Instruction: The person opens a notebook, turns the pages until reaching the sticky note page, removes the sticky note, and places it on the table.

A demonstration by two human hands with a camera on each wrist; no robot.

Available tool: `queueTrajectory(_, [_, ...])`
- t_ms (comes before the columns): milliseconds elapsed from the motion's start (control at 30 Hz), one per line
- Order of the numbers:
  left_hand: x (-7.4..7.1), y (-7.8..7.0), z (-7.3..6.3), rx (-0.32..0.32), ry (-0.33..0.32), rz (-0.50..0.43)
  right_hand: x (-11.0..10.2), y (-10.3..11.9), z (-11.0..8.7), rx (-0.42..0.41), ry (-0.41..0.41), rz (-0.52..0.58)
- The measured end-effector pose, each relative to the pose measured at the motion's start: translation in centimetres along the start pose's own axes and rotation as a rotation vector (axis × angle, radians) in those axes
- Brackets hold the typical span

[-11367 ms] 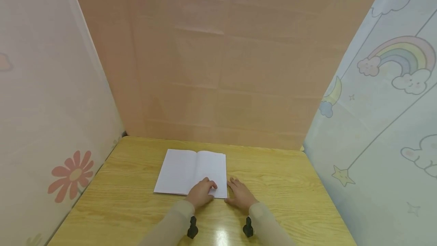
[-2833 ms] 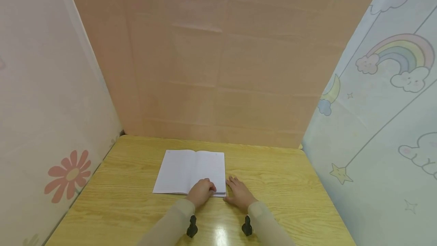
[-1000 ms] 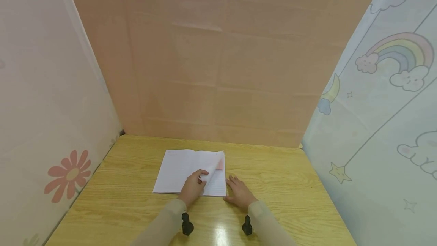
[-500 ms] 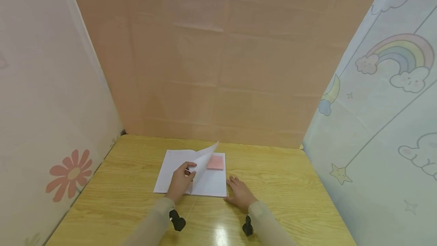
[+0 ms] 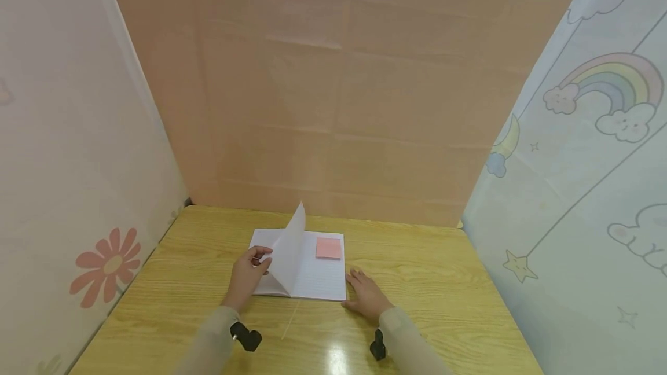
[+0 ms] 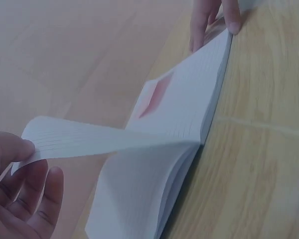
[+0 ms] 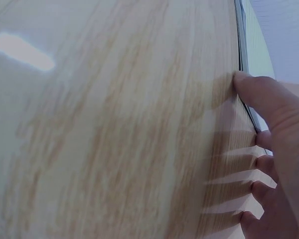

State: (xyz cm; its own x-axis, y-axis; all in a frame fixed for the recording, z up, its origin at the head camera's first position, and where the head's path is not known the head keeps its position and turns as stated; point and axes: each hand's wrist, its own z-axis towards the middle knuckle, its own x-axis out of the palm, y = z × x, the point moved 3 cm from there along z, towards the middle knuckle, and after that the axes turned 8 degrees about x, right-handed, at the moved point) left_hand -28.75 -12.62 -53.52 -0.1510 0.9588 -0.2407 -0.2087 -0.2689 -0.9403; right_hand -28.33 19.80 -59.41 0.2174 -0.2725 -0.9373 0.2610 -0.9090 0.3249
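Fingers of the left hand (image 5: 246,276) pinch a raised page (image 5: 288,256) of the notebook (image 5: 319,281), while the right hand (image 5: 367,298), fingers spread, touches the notebook's edge.

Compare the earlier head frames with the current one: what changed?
The left hand has moved left, lifting a page from the right side of the notebook and swinging it up; it now pinches that page near its edge. This uncovered a pink note on the sheet beneath. The right hand stayed at the notebook's right edge, and the notebook kept its place.
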Motion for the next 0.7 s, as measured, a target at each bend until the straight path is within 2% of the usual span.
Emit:
queueTrajectory(167, [-1.9,1.3,-0.8,-0.076,-0.001,0.018,0.0,0.0,0.0,0.004,0.008,0.014])
queueTrajectory(333, [-3.1,2.6,-1.6,-0.119,-0.004,0.007,-0.1,0.1,-0.1,0.001,0.008,0.021])
queueTrajectory(600, [-4.1,4.7,-2.3,-0.186,0.029,0.07,0.0,-0.2,0.0,-0.006,-0.003,0.012])
queueTrajectory(700, [-4.2,5.5,-2.6,-0.218,0.047,0.062,0.1,-0.2,0.0,-0.003,0.003,0.022])
